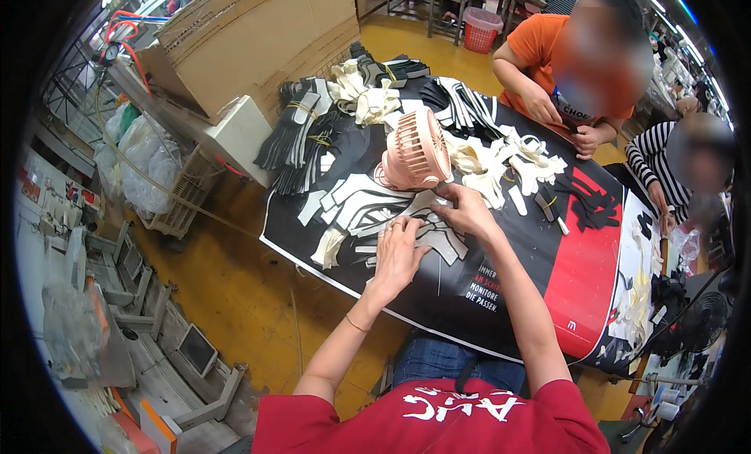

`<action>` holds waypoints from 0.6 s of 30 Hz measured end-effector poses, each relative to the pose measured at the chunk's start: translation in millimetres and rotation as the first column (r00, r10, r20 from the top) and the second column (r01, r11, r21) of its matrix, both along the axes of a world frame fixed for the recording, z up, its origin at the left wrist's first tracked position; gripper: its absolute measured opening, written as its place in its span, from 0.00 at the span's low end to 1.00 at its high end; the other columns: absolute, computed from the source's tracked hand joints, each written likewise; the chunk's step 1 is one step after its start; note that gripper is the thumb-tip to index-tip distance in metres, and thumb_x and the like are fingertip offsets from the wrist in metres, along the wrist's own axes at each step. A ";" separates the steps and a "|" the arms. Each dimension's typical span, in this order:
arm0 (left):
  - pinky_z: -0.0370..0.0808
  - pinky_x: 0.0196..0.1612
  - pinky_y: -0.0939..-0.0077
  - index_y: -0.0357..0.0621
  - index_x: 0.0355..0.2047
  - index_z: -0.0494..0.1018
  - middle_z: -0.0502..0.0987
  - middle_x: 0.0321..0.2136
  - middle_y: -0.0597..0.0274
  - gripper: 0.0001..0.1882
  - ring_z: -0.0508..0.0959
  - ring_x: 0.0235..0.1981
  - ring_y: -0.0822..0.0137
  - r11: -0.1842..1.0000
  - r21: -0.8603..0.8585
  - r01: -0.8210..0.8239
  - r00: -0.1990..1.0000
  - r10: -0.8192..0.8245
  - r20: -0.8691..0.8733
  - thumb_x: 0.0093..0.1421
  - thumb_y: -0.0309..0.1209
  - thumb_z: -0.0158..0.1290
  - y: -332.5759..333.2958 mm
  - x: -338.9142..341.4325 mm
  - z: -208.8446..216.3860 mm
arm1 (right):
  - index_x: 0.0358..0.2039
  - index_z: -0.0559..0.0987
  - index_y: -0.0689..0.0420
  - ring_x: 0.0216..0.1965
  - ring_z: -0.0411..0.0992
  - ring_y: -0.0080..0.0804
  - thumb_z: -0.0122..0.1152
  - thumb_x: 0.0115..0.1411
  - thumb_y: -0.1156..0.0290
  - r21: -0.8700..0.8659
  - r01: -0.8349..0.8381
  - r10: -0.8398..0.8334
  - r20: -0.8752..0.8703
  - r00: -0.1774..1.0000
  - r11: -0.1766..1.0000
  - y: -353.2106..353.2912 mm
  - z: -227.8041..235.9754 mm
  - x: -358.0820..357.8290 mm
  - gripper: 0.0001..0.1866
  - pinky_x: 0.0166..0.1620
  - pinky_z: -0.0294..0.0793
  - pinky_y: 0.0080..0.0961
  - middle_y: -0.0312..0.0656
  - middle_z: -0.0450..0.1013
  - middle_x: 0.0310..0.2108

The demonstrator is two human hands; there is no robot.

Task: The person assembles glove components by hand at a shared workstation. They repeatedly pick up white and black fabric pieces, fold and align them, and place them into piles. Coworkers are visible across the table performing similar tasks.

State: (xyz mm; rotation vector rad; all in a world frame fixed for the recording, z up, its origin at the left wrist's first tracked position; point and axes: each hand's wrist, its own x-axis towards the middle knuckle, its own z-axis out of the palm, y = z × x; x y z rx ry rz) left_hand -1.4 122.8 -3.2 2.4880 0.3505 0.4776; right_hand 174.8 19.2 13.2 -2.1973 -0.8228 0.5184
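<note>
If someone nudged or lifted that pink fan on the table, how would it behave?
The pink fan is probably light: its slotted housing looks like plastic. It likely won't flex, as that housing looks rigid. A push might tip it, since its bulky head sits above its base.

The head view comes from the left one of two wide fisheye cameras worn on the person's head, looking steeply down and forward over the short-sleeved dark-red shirt with white lettering point(461, 419), which fills the lower edge close to the lens. The bare left hand point(397, 257) and bare right hand point(465, 211) lie near, around the middle, above the black, red and white printed sheet point(583, 270). Farther off, the large brown cardboard box point(262, 43) stands toward the top, inside a dark, round, edge-bending rim.
</note>
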 end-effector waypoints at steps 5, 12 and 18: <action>0.64 0.57 0.57 0.44 0.56 0.69 0.71 0.51 0.53 0.30 0.71 0.53 0.52 0.999 0.042 0.007 1.000 -0.006 -0.024 0.53 0.34 0.66 -2.4 3.2 -1.8 | 0.37 0.83 0.62 0.35 0.79 0.39 0.68 0.57 0.68 0.159 0.065 -0.103 0.243 0.964 0.985 -13.6 8.1 -14.2 0.12 0.40 0.76 0.34 0.50 0.79 0.32; 0.54 0.65 0.48 0.51 0.67 0.59 0.54 0.64 0.48 0.52 0.54 0.66 0.48 0.877 0.344 -0.336 0.926 0.240 0.292 0.43 0.47 0.73 -18.4 -9.1 -10.6 | 0.37 0.83 0.63 0.32 0.78 0.29 0.68 0.59 0.71 0.429 0.057 -0.098 0.074 0.993 0.902 -46.7 27.3 -48.4 0.10 0.37 0.74 0.26 0.45 0.81 0.31; 0.44 0.70 0.41 0.46 0.69 0.55 0.54 0.66 0.44 0.55 0.50 0.69 0.44 0.948 0.253 -0.193 0.981 0.192 0.030 0.45 0.47 0.71 -9.1 -20.3 0.6 | 0.46 0.81 0.59 0.40 0.74 0.33 0.70 0.56 0.64 0.076 0.058 -0.070 0.173 0.982 0.995 -49.2 14.1 -64.3 0.19 0.46 0.69 0.31 0.42 0.77 0.37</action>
